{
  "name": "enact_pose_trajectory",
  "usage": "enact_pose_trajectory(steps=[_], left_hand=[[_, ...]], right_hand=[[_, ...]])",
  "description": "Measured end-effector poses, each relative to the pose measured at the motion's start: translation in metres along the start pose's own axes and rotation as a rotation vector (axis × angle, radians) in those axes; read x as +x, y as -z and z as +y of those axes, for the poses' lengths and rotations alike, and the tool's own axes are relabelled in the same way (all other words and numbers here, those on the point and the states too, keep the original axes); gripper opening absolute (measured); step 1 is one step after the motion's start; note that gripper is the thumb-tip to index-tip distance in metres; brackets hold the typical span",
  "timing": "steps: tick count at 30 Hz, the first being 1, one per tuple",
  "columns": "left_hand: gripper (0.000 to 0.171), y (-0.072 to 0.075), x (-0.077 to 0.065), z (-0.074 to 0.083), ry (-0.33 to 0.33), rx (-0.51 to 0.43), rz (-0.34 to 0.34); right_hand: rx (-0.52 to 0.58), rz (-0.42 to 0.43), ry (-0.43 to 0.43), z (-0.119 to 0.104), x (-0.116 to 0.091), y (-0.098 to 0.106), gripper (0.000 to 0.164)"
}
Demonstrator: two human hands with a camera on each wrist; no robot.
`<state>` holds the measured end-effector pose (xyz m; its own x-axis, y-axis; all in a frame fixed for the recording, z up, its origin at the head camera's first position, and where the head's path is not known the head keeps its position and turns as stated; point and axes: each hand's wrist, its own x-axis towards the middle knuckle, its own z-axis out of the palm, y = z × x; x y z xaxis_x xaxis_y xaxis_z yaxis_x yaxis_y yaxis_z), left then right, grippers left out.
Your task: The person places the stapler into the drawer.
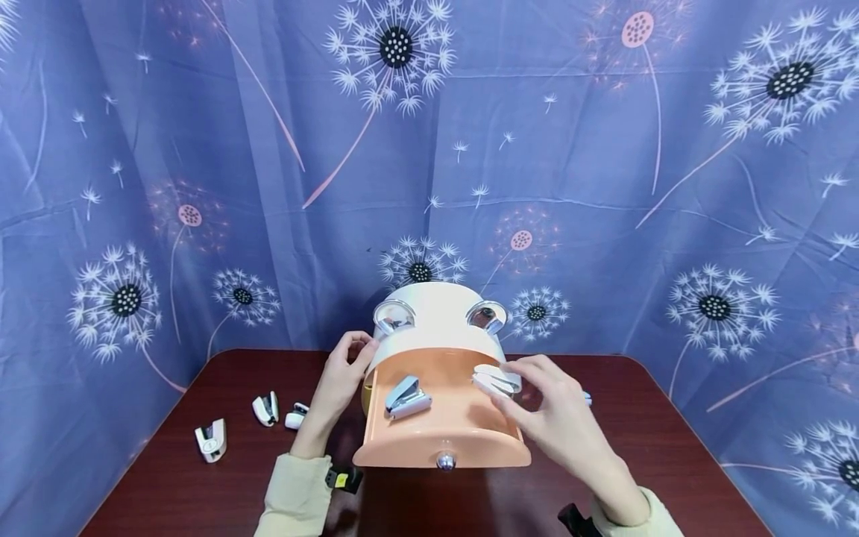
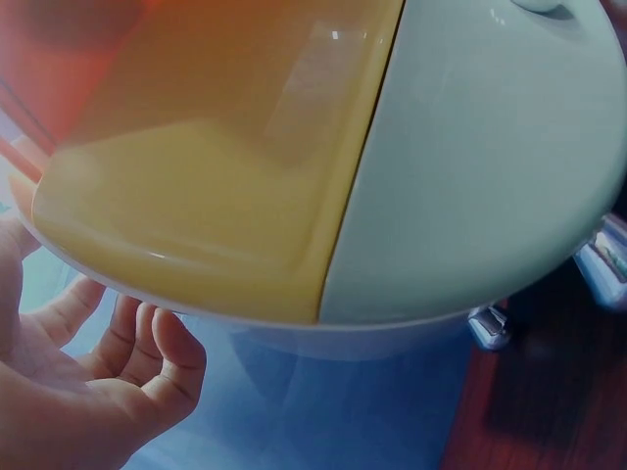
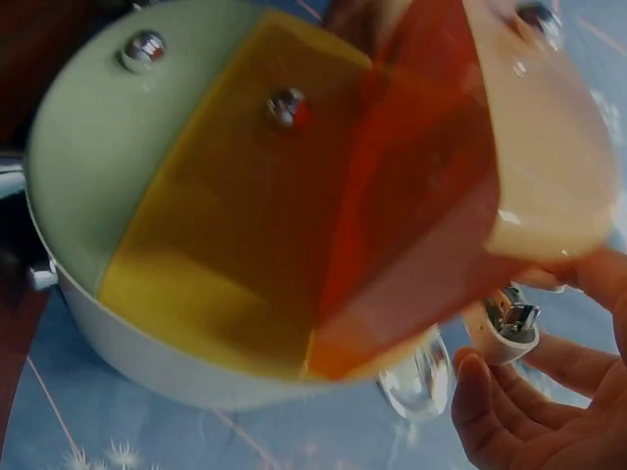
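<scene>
A rounded white drawer box (image 1: 436,306) stands on the table, its peach drawer (image 1: 443,440) pulled out. A grey-blue mini stapler (image 1: 408,399) lies in the drawer's left part. Above the drawer's right side, my right hand (image 1: 564,414) pinches a white mini stapler (image 1: 498,379) between thumb and fingers; its metal end shows in the right wrist view. My left hand (image 1: 342,377) is at the box's left side, fingers loosely bent by the rim. Yellow (image 2: 206,196) and pale green (image 2: 470,176) drawer fronts show below in the left wrist view.
Several white staplers, one (image 1: 212,440) nearest the left edge, lie on the dark red table (image 1: 221,500). A small blue item (image 1: 587,398) shows partly behind my right hand. Round mirrored rings (image 1: 394,317) stick out from the box top. A patterned blue curtain (image 1: 470,149) hangs behind.
</scene>
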<state>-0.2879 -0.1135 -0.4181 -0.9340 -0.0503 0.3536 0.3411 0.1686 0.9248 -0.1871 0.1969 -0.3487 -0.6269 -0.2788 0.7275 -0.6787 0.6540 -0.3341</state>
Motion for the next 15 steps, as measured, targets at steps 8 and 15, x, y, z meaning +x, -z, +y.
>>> enact_pose_trajectory(steps=[8,15], left_hand=[[0.026,-0.001,0.000,0.000,0.008,-0.015,-0.001],[0.026,-0.001,0.000,0.000,0.003,-0.011,0.003]], right_hand=[[0.004,-0.178,0.023,-0.003,0.015,-0.019,0.026],[-0.063,-0.278,0.043,-0.005,0.028,-0.027,0.024]])
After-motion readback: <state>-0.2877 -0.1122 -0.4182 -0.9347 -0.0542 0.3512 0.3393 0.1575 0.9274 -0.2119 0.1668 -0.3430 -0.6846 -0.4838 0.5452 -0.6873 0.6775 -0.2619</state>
